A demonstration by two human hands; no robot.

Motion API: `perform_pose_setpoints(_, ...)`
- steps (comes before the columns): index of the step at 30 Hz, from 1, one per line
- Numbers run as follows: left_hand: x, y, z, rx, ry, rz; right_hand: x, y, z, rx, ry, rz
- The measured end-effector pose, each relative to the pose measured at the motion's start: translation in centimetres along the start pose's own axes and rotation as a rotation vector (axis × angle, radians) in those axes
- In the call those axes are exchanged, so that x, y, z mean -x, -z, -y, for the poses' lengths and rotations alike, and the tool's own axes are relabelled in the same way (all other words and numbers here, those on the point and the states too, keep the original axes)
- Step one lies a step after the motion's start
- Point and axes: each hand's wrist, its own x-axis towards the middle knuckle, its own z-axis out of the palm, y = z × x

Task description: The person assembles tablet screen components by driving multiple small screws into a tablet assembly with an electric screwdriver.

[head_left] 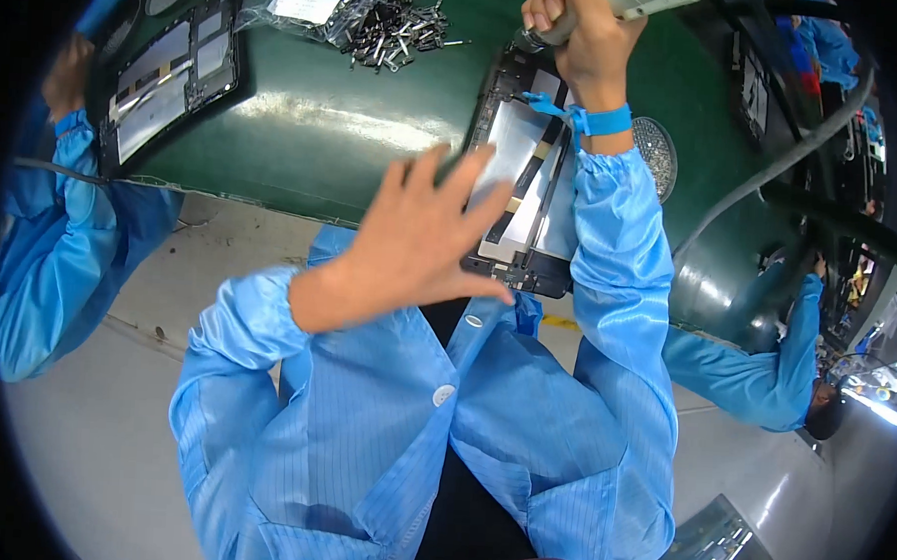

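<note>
Beneath my hands an opened tablet-like device (515,133), black-framed with silver plates inside, lies at the near edge of the green bench. My left hand (410,233) hovers over its left side, open with fingers spread and holding nothing. My right hand (589,46), wearing a blue wrist strap, is wrapped round a pale grey power tool (646,0) that looks like an electric screwdriver. The tool lies tilted above the far end of the device, and its tip is hard to make out. Part of the device is covered by my right forearm and left fingers.
A round dish of small screws (656,154) sits right of my forearm. Farther back are a pile of small dark and metal parts (394,27) and a clear labelled bag (305,2). Another opened device (167,83) lies left, beside a co-worker's hand. A grey cable (774,169) crosses the right.
</note>
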Motion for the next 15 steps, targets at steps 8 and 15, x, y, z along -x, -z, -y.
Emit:
perform_pose_setpoints(8,0.2,-3.4,2.0,-0.131,-0.12,-0.074,1.0,6.4,4.2,0.064,0.034,-0.184)
perform_pose_setpoints(15,-2.5,-3.7,4.2,-0.077,-0.059,-0.015,2.6,13.5,5.6,0.159,0.11,-0.365)
